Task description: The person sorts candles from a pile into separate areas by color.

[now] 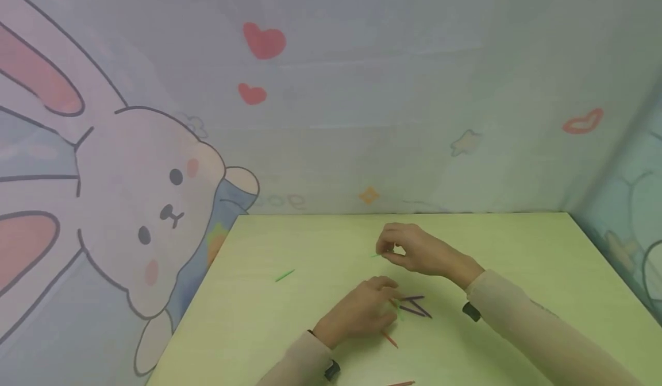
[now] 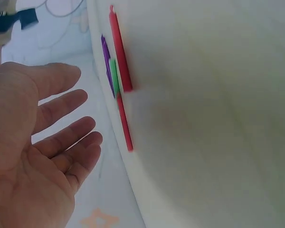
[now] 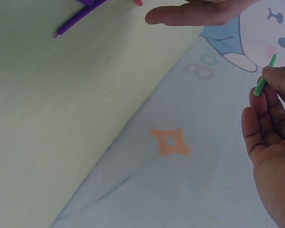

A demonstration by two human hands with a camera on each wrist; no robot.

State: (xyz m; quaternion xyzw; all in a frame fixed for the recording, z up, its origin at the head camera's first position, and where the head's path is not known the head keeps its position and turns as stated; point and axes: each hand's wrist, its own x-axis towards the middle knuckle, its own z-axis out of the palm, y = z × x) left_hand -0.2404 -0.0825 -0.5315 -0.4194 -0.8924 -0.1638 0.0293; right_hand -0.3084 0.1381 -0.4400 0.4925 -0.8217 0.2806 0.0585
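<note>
Between thumb and fingertips, the right hand (image 1: 426,252) (image 3: 275,156) pinches a small green stick (image 3: 259,89), raised above the far part of the table. The left hand (image 1: 358,312) (image 2: 35,137) hovers low over a group of sticks, fingers relaxed and slightly bent, holding nothing. Purple sticks (image 1: 414,311) (image 2: 105,53) lie at angles beside its fingertips. A red stick (image 1: 390,340) (image 2: 121,52) sticks out below the left hand in the head view. The left wrist view also shows a green stick (image 2: 115,76) touching a thinner red one (image 2: 125,123). The left hand partly hides the group in the head view.
Another green stick (image 1: 285,275) lies apart on the left of the yellow-green table (image 1: 517,248). A red stick (image 1: 402,383) is at the bottom edge of the head view. Behind the table hangs a printed backdrop (image 1: 336,156) with a rabbit and hearts.
</note>
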